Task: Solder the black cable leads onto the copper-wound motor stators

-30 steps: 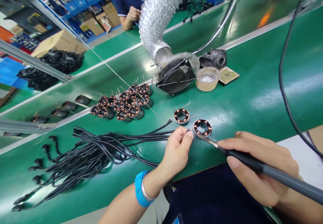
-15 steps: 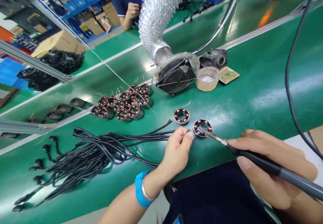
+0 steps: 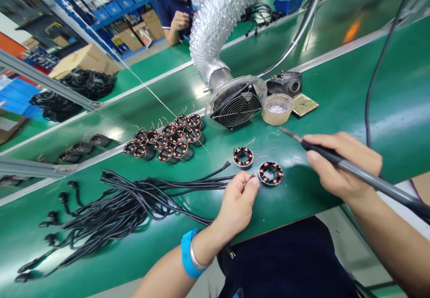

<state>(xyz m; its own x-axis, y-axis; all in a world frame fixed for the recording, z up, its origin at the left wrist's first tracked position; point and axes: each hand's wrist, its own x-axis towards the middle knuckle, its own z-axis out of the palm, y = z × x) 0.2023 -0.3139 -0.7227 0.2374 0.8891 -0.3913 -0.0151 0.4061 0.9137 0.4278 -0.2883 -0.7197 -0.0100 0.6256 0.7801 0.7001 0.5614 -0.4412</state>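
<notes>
My left hand is closed in a pinch on a thin wire end, beside the left rim of a motor stator with copper windings. Black power cords run up to and behind this hand; which cord the wire belongs to is hidden. My right hand grips a soldering iron like a pen. The iron's tip is raised away from the stator, pointing toward the round solder tub. A second stator with loose wires stands just behind the first.
A fume fan on a silver duct stands at the back. Beside the tub are a sponge tray and a dark iron holder. Several stators stand in a group at left. A co-worker sits across the bench.
My right hand has drawn the soldering iron off the stator, back and up toward the solder tub. My left hand keeps its pinch at the stator's rim.
</notes>
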